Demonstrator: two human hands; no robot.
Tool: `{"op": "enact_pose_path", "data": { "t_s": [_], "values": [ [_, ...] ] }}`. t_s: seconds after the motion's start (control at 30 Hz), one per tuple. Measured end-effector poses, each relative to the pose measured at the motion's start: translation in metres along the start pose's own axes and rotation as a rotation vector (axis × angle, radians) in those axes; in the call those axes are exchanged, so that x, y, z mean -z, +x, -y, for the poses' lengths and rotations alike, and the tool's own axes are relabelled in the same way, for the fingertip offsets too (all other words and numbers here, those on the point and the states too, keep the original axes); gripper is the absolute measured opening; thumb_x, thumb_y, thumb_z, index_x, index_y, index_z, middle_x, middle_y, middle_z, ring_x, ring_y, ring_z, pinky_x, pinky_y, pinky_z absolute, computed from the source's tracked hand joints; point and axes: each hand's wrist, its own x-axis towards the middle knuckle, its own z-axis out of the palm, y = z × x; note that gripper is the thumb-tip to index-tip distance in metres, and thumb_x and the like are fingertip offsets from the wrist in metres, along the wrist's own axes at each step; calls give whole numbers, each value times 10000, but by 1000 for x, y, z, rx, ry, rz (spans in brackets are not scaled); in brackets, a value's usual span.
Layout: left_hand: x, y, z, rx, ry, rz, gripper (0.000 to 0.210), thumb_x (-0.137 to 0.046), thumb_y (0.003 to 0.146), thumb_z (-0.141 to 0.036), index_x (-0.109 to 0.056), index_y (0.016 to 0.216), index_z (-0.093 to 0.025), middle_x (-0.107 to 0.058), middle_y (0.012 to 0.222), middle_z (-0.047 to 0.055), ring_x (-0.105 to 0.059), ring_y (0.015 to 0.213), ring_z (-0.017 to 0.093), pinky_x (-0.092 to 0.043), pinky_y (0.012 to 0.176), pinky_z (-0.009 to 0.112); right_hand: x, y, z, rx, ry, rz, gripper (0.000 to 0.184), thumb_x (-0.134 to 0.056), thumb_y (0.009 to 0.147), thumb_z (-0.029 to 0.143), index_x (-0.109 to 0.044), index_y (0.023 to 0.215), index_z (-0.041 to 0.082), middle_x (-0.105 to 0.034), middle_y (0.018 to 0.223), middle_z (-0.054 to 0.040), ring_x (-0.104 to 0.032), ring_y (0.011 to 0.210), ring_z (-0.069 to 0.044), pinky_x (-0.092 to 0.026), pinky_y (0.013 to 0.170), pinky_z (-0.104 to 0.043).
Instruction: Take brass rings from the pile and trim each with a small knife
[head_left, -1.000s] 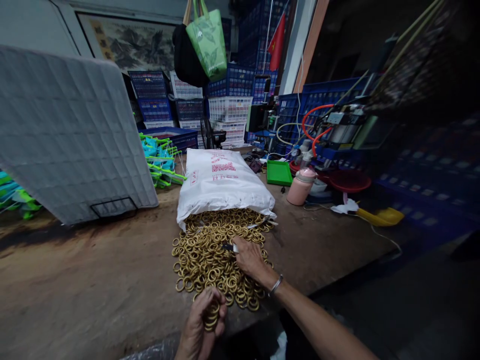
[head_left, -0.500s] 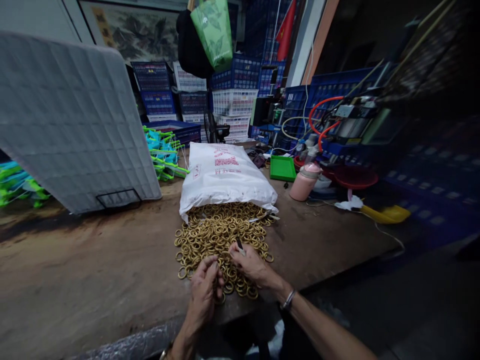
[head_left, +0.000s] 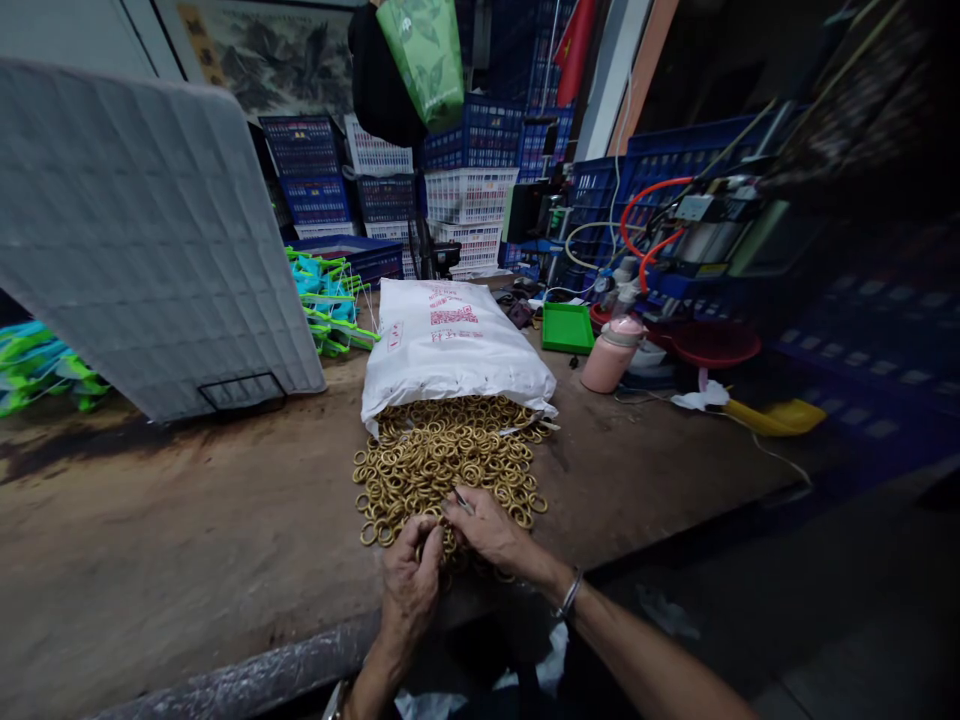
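A heap of brass-coloured rings (head_left: 427, 462) spills from the mouth of a white printed sack (head_left: 457, 350) onto the brown tabletop. Over the near edge of the heap, my right hand (head_left: 491, 530) is closed round a slim tool, apparently a small knife (head_left: 463, 502), whose short dark end shows above the fingers. Close beside it on the left, my left hand (head_left: 409, 575) has thumb and fingers pinched together. What sits in that pinch is too small and covered to make out. The fingertips of both hands almost meet above the rings.
A tall grey padded panel (head_left: 157, 240) stands at left, near green and blue plastic pieces (head_left: 330, 300). Right of the sack are a green tray (head_left: 566, 328), a pink bottle (head_left: 611, 355), a red dish (head_left: 716, 343) and a yellow scoop (head_left: 780, 415). Stacked crates (head_left: 307, 165) stand behind.
My right hand has moved slightly left, closer to the left hand, and the tool in it has tipped over to point up-left. The left hand stays at about the same spot, still pinched.
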Motion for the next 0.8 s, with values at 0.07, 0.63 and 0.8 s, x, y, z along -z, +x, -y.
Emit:
{"op": "enact_pose_path", "data": {
  "t_s": [0.07, 0.63, 0.8],
  "values": [
    [-1, -2, 2, 141, -72, 53, 159, -611, 679, -343, -607, 712, -187, -524, 536, -41, -454, 469, 92, -361, 463, 193, -1, 0, 3, 6, -36, -26, 248, -426, 799, 344, -433, 621, 171, -382, 534, 63, -328, 509, -70, -260, 476, -187],
    [2, -13, -8, 402, -440, 212, 226, -565, 732, -392, -500, 727, -176, -484, 527, -71, -369, 370, 20, -227, 353, 131, -4, -7, 4, 42, 94, -3, 227, -386, 830, 326, -504, 722, 165, -485, 584, 32, -410, 517, -81, -313, 495, -187],
    [5, -12, -8, 381, -407, 157, 265, -589, 703, -419, -482, 695, -176, -483, 503, -75, -379, 362, 24, -257, 363, 133, -5, -12, 1, 178, -314, -55, 108, -414, 753, 152, -501, 696, 181, -466, 569, 36, -396, 537, -90, -267, 518, -197]
  ]
}}
